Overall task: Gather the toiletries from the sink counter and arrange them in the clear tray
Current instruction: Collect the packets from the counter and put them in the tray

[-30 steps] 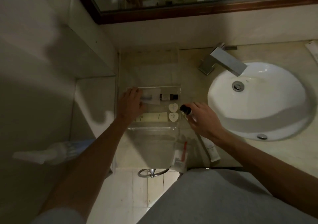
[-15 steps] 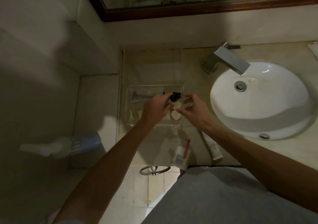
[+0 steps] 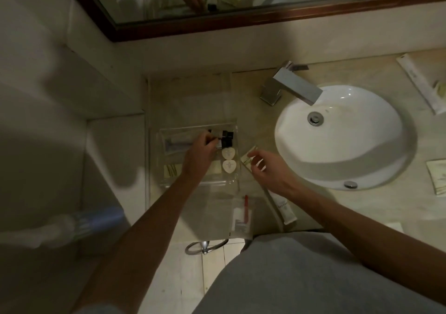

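The clear tray (image 3: 156, 181) sits on the counter left of the sink. It holds a grey tube (image 3: 177, 141), black-capped bottles (image 3: 228, 135), two heart-shaped soaps (image 3: 228, 153) and a cream packet (image 3: 171, 170). My left hand (image 3: 200, 155) reaches into the tray, its fingertips pinching a small black-capped bottle (image 3: 220, 142) beside the other bottles. My right hand (image 3: 266, 168) is just right of the tray, fingers curled on a small cream box (image 3: 248, 157) with green lines.
A white tube (image 3: 284, 208) and a plastic bag with a red toothbrush (image 3: 242, 214) lie at the counter's front edge. The white sink (image 3: 337, 159) and steel faucet (image 3: 293, 85) are to the right. A long white tube (image 3: 422, 84) and a sachet (image 3: 439, 177) lie far right.
The small bottle passed from my right hand to my left, which carried it into the tray beside the other bottles. My right hand drew back and closed on the cream box.
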Tool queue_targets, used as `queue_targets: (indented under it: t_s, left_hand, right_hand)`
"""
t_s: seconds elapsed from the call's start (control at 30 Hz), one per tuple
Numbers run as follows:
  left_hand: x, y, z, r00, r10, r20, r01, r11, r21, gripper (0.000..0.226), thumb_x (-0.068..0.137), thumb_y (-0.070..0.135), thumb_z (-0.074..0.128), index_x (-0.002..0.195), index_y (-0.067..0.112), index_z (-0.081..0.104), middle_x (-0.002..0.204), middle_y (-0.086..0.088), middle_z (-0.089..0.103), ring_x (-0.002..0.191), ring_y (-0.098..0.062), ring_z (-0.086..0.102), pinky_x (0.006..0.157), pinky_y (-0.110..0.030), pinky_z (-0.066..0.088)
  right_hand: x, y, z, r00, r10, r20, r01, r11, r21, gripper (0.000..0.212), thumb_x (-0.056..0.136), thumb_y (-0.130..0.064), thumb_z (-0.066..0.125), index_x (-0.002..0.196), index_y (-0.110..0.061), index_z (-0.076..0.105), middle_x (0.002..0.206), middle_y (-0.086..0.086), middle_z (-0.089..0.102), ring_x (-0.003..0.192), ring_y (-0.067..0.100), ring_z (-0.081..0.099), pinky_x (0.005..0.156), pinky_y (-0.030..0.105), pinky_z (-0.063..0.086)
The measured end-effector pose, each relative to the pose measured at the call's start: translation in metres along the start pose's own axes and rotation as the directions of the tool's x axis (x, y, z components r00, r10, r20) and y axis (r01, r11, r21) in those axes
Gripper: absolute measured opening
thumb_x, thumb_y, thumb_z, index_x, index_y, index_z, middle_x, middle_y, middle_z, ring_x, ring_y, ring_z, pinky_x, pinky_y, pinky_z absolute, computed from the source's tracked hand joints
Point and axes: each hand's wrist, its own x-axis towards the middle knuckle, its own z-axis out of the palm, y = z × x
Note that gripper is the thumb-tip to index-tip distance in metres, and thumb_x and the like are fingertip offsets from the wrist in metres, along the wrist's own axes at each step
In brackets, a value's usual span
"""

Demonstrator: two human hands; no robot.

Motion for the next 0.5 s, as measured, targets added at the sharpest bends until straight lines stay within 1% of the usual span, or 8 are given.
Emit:
queue_targets:
  t_s: [0.03,0.1,0.17,0.23,0.3,0.33,0.4,0.5]
  left_hand:
    - [0.0,0.001,0.0,0.999,-0.035,0.003,0.035,0.997,-0.073,0.028,0.098,0.037,0.045,0.119,0.026,0.058,0.116,0.013,0.053,0.098,-0.01,0.053,0.079,-0.025,0.043]
    - [0.002,0.002,0.0,0.997,-0.065,-0.047,0.063,0.997,-0.045,0.028,0.098,0.03,0.051,0.121,0.02,0.06,0.118,0.008,0.051,0.098,-0.013,0.055,0.077,-0.026,0.048]
    - [0.003,0.005,-0.003,0.995,-0.027,-0.098,0.029,0.999,0.023,0.033,0.093,0.028,0.061,0.123,0.015,0.061,0.121,-0.002,0.053,0.099,-0.019,0.057,0.075,-0.03,0.054]
    - [0.0,0.012,-0.006,0.992,0.046,-0.12,-0.034,0.995,0.095,0.043,0.088,0.031,0.066,0.126,0.013,0.06,0.121,-0.007,0.055,0.104,-0.021,0.055,0.079,-0.03,0.053]
    - [-0.005,0.021,-0.008,0.986,0.115,-0.12,-0.101,0.988,0.121,0.048,0.088,0.036,0.064,0.129,0.011,0.058,0.122,-0.008,0.055,0.106,-0.021,0.054,0.084,-0.032,0.05]
    - [-0.007,0.027,-0.007,0.982,0.149,-0.112,-0.135,0.983,0.127,0.049,0.088,0.036,0.063,0.13,0.011,0.057,0.123,-0.008,0.055,0.107,-0.022,0.054,0.087,-0.033,0.049]
    - [-0.009,0.041,-0.003,0.976,0.201,-0.081,-0.188,0.971,0.145,0.05,0.085,0.033,0.065,0.129,0.01,0.056,0.124,-0.009,0.056,0.11,-0.024,0.054,0.09,-0.037,0.048]
    - [-0.012,0.069,0.006,0.968,0.249,-0.026,-0.244,0.961,0.134,0.053,0.079,0.024,0.069,0.129,0.012,0.056,0.124,-0.011,0.057,0.112,-0.027,0.054,0.092,-0.04,0.048]
  right_hand:
    - [0.0,0.002,0.0,1.0,-0.005,-0.008,0.005,1.0,-0.008,0.028,0.093,-0.02,0.06,0.12,-0.023,0.06,0.1,-0.007,0.065,0.084,0.003,0.06,0.073,0.023,0.05]
    - [0.001,0.006,0.0,0.999,-0.022,-0.038,0.02,0.998,-0.062,0.025,0.092,-0.02,0.06,0.118,-0.022,0.061,0.1,-0.006,0.065,0.082,0.007,0.06,0.072,0.024,0.049]
    - [0.003,0.01,-0.001,0.994,-0.054,-0.098,0.034,0.98,-0.197,0.024,0.091,-0.023,0.06,0.115,-0.023,0.061,0.101,-0.005,0.064,0.084,0.01,0.058,0.071,0.027,0.047]
    - [0.005,0.015,-0.005,0.982,-0.126,-0.141,0.06,0.915,-0.399,0.028,0.088,-0.026,0.062,0.115,-0.021,0.06,0.107,-0.002,0.063,0.089,0.015,0.058,0.073,0.03,0.05]
    - [0.006,0.02,-0.011,0.976,-0.19,-0.105,0.097,0.815,-0.571,0.037,0.084,-0.026,0.065,0.12,-0.018,0.059,0.113,0.002,0.062,0.096,0.019,0.056,0.079,0.034,0.052]
    - [0.005,0.023,-0.014,0.976,-0.2,-0.085,0.106,0.779,-0.618,0.041,0.082,-0.025,0.066,0.122,-0.018,0.058,0.117,0.003,0.061,0.1,0.021,0.056,0.083,0.035,0.051]
    - [0.004,0.03,-0.022,0.979,-0.195,-0.067,0.106,0.756,-0.646,0.047,0.08,-0.022,0.069,0.125,-0.017,0.057,0.123,0.005,0.06,0.106,0.023,0.055,0.089,0.037,0.05]
    - [0.0,0.045,-0.035,0.987,-0.15,-0.05,0.084,0.765,-0.638,0.051,0.079,-0.021,0.069,0.128,-0.013,0.056,0.127,0.008,0.058,0.11,0.026,0.054,0.092,0.039,0.048]
